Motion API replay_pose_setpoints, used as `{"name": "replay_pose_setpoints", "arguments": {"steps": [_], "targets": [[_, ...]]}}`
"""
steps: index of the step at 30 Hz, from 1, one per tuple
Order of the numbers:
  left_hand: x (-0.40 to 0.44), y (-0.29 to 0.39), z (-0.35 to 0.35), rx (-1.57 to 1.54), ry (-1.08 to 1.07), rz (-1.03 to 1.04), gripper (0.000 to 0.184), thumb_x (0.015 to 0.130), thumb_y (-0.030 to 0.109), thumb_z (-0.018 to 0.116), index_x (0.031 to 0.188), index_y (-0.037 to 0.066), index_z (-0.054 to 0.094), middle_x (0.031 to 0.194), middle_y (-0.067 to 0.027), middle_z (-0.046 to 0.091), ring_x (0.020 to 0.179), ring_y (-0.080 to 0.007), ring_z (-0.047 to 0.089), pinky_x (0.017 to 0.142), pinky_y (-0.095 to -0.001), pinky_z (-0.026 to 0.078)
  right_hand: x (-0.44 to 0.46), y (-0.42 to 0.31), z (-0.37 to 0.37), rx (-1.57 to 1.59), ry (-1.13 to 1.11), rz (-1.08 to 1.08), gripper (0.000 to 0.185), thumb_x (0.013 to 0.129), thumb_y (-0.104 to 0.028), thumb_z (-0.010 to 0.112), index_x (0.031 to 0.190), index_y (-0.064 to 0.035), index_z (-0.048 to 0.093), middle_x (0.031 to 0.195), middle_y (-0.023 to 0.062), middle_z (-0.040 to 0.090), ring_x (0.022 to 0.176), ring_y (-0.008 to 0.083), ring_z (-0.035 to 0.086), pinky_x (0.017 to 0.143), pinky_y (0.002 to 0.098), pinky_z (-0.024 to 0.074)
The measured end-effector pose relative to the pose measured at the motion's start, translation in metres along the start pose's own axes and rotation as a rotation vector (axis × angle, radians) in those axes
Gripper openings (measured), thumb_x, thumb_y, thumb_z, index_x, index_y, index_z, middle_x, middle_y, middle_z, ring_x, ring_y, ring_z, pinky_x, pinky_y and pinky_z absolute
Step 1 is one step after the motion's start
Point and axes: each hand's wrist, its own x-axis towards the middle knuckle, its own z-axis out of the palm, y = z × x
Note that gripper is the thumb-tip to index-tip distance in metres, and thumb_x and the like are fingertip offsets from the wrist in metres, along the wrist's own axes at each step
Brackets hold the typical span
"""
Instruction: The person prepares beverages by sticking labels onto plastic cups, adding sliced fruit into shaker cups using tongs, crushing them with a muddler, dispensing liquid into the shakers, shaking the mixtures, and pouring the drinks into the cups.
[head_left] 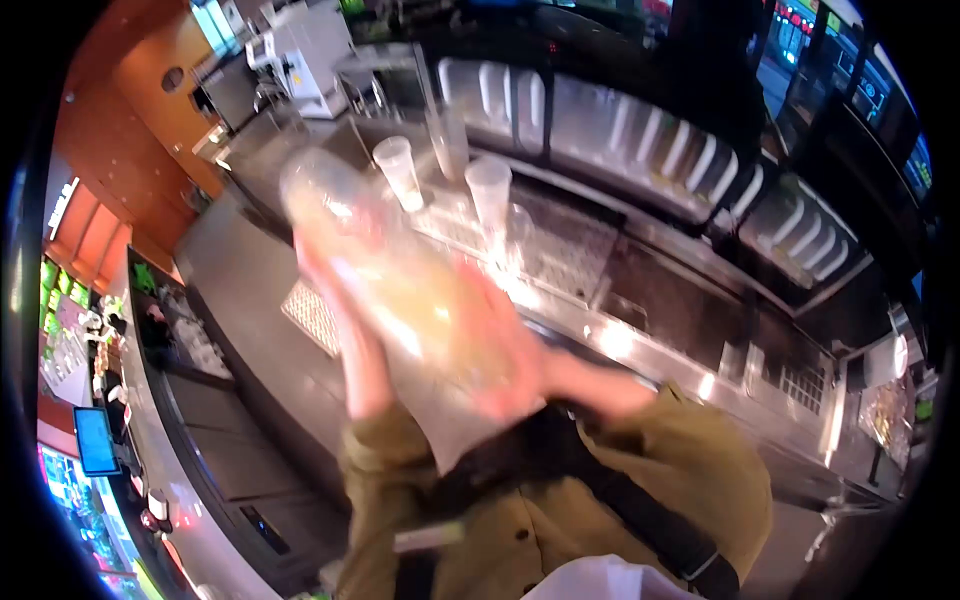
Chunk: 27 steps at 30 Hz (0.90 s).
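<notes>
In the head view, the person holds a large translucent vessel [415,315] with pale yellowish contents between both hands, in front of the chest and at a slant, its rounded end up and to the left. The left hand [338,305] grips one side and the right hand [512,362] the other, low down; both are closed around it, though blur hides exactly how the fingers lie. The vessel and hands block part of the steel counter behind them.

Just beyond the vessel stand a clear cup [398,172] and a second clear cup [490,190], the latter at the edge of a perforated drainer [570,250]. A tall clear container [446,140] stands between and behind them. Farther back runs a row of bins [640,140] with white curved edges or handles, and a white machine [312,65] sits at the upper left. A light gridded mat [312,315] lies on the grey worktop [235,275] beside the left forearm, partly covered by it. Well apart at the far left, a blue screen [97,440] faces the counter area.
</notes>
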Motion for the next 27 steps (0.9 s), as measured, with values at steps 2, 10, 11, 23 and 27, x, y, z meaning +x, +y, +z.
{"name": "replay_pose_setpoints", "arguments": {"steps": [2,10,11,23,27], "targets": [[-0.005,0.018,0.007,-0.193,-0.176,-0.165,0.061,0.086,0.048,0.046,0.124,0.002,0.039,0.116,-0.0130,0.051,0.103,-0.0246,0.053,0.084,-0.0416,0.048,0.000,0.004,-0.002,0.008,0.049,0.179,0.088,0.063,-0.030,0.072,0.136,-0.0099,0.027,0.143,0.0260,0.007,0.133,0.0422,0.012,0.105,0.0476,0.0172],[0.022,0.003,0.020,-0.176,-0.173,-0.344,0.055,0.089,0.046,0.042,0.125,0.005,0.042,0.112,-0.0093,0.053,0.102,-0.0180,0.051,0.090,-0.0310,0.040,0.009,-0.004,-0.018,0.077,-0.020,0.076,0.090,0.061,-0.028,0.070,0.135,-0.0064,0.025,0.142,0.0236,0.009,0.132,0.0382,0.015,0.105,0.0455,0.0192],[0.009,-0.008,0.006,-0.190,-0.123,-0.206,0.057,0.088,0.046,0.043,0.128,0.006,0.039,0.116,-0.0103,0.051,0.104,-0.0194,0.050,0.093,-0.0325,0.039,0.015,-0.004,-0.027,0.087,-0.062,0.110,0.095,0.061,-0.031,0.072,0.136,-0.0041,0.020,0.144,0.0218,0.008,0.133,0.0350,0.013,0.106,0.0444,0.0170],[-0.023,-0.028,0.059,-0.444,-0.469,-0.017,0.074,0.080,0.044,0.052,0.136,0.005,0.024,0.132,-0.0202,0.035,0.115,-0.0307,0.046,0.092,-0.0357,0.044,-0.029,-0.007,-0.035,-0.143,0.030,-0.085,0.078,0.060,-0.030,0.070,0.129,-0.0098,0.041,0.140,0.0299,0.013,0.131,0.0408,0.017,0.104,0.0467,0.0237],[-0.012,-0.021,0.053,-0.129,-0.141,-0.208,0.073,0.080,0.050,0.052,0.133,0.006,0.029,0.131,-0.0180,0.038,0.113,-0.0304,0.047,0.094,-0.0355,0.041,-0.035,-0.022,-0.023,-0.055,0.090,0.043,0.075,0.062,-0.032,0.068,0.129,-0.0108,0.042,0.142,0.0272,0.012,0.132,0.0406,0.015,0.104,0.0488,0.0222]]}}
